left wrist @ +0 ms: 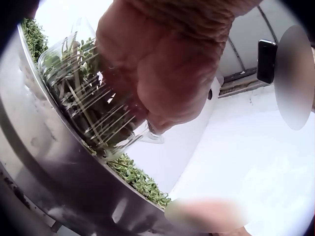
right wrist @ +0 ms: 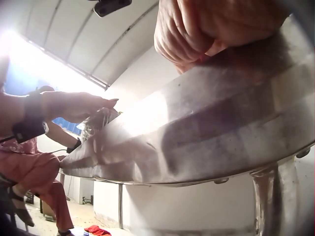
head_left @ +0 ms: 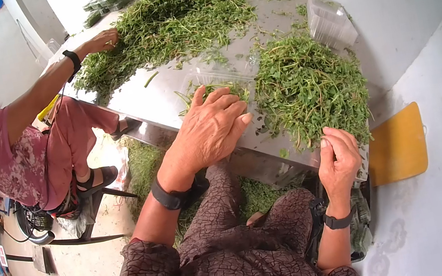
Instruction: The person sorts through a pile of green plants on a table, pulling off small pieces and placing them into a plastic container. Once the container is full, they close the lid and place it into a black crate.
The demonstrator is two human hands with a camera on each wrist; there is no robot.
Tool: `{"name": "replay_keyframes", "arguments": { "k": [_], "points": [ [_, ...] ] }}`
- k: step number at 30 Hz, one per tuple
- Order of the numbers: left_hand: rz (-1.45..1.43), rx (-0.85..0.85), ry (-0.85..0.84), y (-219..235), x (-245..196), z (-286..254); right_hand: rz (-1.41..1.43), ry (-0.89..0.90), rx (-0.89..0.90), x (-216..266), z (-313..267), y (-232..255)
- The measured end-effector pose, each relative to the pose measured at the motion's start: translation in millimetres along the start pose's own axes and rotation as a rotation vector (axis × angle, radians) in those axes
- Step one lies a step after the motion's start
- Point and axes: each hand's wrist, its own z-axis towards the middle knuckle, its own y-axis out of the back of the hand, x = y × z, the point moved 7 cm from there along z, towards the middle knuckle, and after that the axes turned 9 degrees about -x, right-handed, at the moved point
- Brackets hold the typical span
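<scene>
"One question: what's held, and why there?"

"I see the left grip (head_left: 210, 125) loose-fingered over a clear box (left wrist: 93, 110) of greens (left wrist: 76, 83), apparently steadying them. The right grip (head_left: 340, 161) curls at the leafy pile (head_left: 309, 84), probably placed close for reach; whether it pinches a stem, I can't tell."
</scene>
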Motion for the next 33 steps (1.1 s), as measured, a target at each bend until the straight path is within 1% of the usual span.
{"name": "replay_keyframes", "arguments": {
  "k": [2,4,5,7,11,12,14,16,18,19,20,22,23,24,26,27,28,30,32,33],
  "points": [
    [-0.007,0.021,0.008,0,1,-1,0.000,0.009,-0.005,0,0,0],
    [-0.053,-0.105,-0.038,10,2,-4,0.003,0.005,-0.010,-1,0,0],
    [-0.054,-0.103,-0.039,13,4,-6,0.007,-0.005,-0.012,-2,-1,0],
    [-0.100,-0.251,-0.006,34,12,-13,0.002,-0.007,-0.009,-2,-1,0],
    [-0.119,-0.282,-0.044,53,18,-29,-0.011,-0.001,-0.013,-1,-1,-1],
    [-0.117,-0.281,-0.043,52,20,-34,-0.018,0.006,-0.018,-1,-1,-1],
    [-0.037,-0.205,-0.039,41,22,-41,-0.023,0.014,-0.022,0,0,-2],
    [-0.043,-0.184,-0.024,33,23,-45,-0.014,0.004,-0.018,0,0,-1],
    [-0.004,-0.131,-0.081,21,21,-47,-0.014,0.004,-0.021,0,0,-2],
    [-0.017,-0.184,-0.072,25,18,-45,-0.012,0.008,-0.023,0,0,-2],
    [-0.021,-0.181,-0.078,24,19,-44,-0.010,0.011,-0.026,-1,0,-2],
    [0.062,-0.218,-0.085,27,26,-43,-0.013,0.009,-0.027,1,1,-1],
    [0.050,-0.258,-0.075,29,29,-41,-0.009,0.011,-0.025,1,1,-1],
    [0.045,-0.259,-0.088,29,32,-39,-0.018,0.009,-0.035,1,2,-1],
    [0.153,-0.305,-0.015,32,48,-37,-0.007,-0.005,-0.028,0,0,-1],
    [0.197,-0.369,0.026,35,57,-36,-0.017,0.018,-0.036,0,0,-1],
    [0.311,-0.448,0.048,39,61,-36,-0.027,0.014,-0.039,-1,-1,0],
    [0.365,-0.628,0.109,50,63,-39,-0.024,0.021,-0.038,0,0,-1],
    [0.297,-0.749,0.058,62,49,-43,-0.030,0.005,-0.041,0,1,-1],
    [0.148,-0.766,0.058,63,39,-40,-0.044,0.014,-0.039,1,1,-1]
  ]
}}
